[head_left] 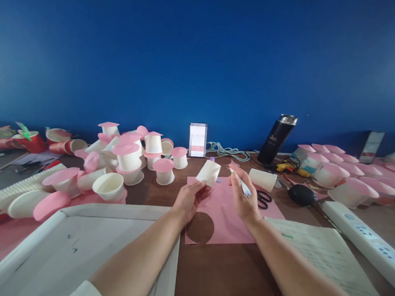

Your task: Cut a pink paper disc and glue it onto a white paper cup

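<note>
Head view: brown table (209, 275), blue wall (204, 54).

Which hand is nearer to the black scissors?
The right. The right hand, with a pen-like tool, is close beside the scissors, on their left; the left hand, holding a white cup, is farther left.

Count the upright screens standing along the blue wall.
2: a middle screen, left of the black flask, and a far-right screen, behind pink-topped cups.
</note>
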Demonstrator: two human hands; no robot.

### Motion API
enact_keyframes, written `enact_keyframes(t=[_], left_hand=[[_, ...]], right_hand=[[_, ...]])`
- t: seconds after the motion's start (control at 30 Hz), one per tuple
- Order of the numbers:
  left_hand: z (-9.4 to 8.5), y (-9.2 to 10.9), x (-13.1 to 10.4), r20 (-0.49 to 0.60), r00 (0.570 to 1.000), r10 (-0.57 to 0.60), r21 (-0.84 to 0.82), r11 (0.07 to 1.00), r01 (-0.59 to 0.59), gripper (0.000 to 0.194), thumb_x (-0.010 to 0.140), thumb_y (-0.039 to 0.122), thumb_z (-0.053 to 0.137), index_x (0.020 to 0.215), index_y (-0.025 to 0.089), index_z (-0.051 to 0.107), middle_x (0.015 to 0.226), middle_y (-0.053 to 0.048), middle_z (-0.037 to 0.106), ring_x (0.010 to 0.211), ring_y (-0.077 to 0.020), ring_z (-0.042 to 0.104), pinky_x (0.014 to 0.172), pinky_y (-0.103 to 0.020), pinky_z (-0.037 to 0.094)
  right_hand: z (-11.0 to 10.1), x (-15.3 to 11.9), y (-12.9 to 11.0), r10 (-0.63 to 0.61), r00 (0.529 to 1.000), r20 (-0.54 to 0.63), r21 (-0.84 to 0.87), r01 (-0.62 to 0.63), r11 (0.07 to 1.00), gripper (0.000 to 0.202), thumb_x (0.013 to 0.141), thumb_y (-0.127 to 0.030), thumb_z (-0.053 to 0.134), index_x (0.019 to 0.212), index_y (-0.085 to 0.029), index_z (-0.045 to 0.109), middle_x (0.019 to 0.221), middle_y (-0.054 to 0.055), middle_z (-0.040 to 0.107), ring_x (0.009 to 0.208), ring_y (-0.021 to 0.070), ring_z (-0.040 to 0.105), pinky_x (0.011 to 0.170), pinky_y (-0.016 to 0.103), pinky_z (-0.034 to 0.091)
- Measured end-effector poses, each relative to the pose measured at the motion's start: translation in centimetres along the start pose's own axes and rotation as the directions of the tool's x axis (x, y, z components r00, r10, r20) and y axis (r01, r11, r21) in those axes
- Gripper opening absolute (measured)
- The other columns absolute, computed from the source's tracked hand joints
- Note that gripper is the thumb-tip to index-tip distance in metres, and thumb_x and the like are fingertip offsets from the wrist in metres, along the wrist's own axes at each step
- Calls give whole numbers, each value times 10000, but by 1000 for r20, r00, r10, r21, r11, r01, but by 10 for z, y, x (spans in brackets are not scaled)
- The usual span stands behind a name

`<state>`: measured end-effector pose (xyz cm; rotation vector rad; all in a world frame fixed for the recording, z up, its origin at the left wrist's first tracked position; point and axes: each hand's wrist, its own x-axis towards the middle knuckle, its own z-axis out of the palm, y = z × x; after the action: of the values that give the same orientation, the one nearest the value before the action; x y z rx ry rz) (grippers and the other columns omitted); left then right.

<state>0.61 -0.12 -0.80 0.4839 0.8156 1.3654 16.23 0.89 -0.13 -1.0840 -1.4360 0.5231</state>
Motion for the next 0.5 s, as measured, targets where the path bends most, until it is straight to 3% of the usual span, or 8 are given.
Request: enact_keyframes(t=[0.1, 0.2, 0.27, 0.4, 0.5], left_hand=[[-1, -1, 0, 26, 999, 27, 14, 1000, -28, 141, 649, 178, 762, 710, 86, 675, 720, -72, 680, 675, -119, 631, 674, -232, 512], [0, -2, -1, 47, 997, 61, 24, 998, -62, 174, 611, 208, 790, 684, 94, 681, 679, -48, 663, 665, -116, 621, 674, -237, 504], [1, -2, -2, 60, 995, 80, 48, 995, -83, 196, 601, 236, 799, 683, 96, 690, 675, -44, 659, 674, -118, 618, 683, -242, 500], [0, -3, -2, 61, 993, 101, 104, 989, -107, 230, 590, 268, 804, 700, 95, 701, 724, -63, 675, 712, -127, 617, 692, -249, 492], [0, -3, -1, 59, 991, 119, 129, 984, -125, 217, 594, 277, 800, 660, 101, 692, 699, -58, 667, 697, -124, 610, 702, -254, 486]], right_hand=[[-3, -6, -18, -200, 969, 146, -61, 210, 976, 279, 940, -341, 445, 1119, -242, 635, 1006, 60, 659, 933, 205, 594, 888, 363, 451], [-2, -10, -25, -269, 919, 286, -75, 302, 950, 228, 926, -286, 467, 1049, -242, 655, 944, 50, 673, 890, 200, 612, 834, 341, 467], [0, -11, -23, -278, 914, 294, -101, 319, 942, 193, 910, -267, 490, 1012, -236, 650, 950, 47, 681, 903, 202, 622, 836, 338, 464], [1, -10, -17, -211, 951, 228, -173, 253, 952, 163, 892, -276, 515, 990, -220, 633, 959, 47, 684, 890, 203, 634, 805, 322, 470], [0, -10, -18, -187, 933, 307, -139, 238, 961, 160, 891, -281, 517, 969, -227, 645, 927, 36, 691, 847, 191, 642, 759, 299, 481]])
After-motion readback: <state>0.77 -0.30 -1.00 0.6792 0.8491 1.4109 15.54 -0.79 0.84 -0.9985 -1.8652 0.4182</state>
